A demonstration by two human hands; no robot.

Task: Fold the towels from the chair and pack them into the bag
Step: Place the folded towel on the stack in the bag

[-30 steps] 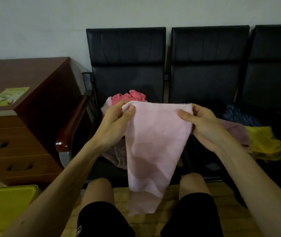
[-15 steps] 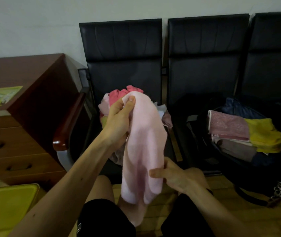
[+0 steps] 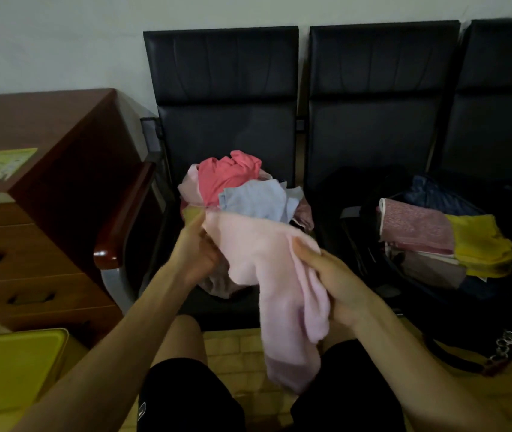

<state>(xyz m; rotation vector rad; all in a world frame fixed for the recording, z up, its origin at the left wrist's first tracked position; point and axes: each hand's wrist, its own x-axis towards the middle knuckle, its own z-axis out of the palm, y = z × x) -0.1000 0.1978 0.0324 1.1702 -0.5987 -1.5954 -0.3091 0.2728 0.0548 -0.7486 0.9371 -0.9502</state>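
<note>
Straight ahead, a row of black chairs is standing against the wall, with a wooden desk sitting to its left. A black bag is lying open on the middle seat, holding folded towels, among them a patterned pink one and a yellow one. On the left seat a loose pile is waiting, with a red towel and a blue towel on top. In front of that pile a pale pink towel is hanging bunched between both hands, its lower end drooping between the person's knees. The left hand is pinching the towel's upper left edge with curled fingers, slightly blurred. The right hand is gripping the right fold, thumb lying on top.
</note>
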